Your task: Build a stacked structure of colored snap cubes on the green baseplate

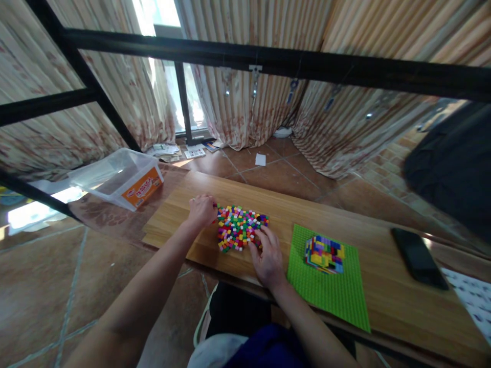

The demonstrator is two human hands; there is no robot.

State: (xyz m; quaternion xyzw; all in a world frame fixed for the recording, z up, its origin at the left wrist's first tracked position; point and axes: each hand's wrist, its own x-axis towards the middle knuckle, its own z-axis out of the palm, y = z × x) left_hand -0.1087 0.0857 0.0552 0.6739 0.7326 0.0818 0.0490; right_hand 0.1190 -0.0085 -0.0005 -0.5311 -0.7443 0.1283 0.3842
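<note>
A heap of small coloured bricks [240, 227] lies on the wooden table [383, 296]. My left hand [202, 208] rests at the heap's left edge with its fingers curled inward; what they hold, if anything, is hidden. My right hand [267, 255] lies on the heap's near right side, fingers stretched out over the bricks. To the right, a green baseplate [330, 291] carries a block built of many-coloured bricks [324, 253].
A black phone [419, 258] lies on the table at the right, beside a printed sheet [473, 296]. A clear plastic box with an orange label [118, 179] sits at the left. A black metal frame [268, 59] crosses overhead. Curtains and tiled floor lie beyond.
</note>
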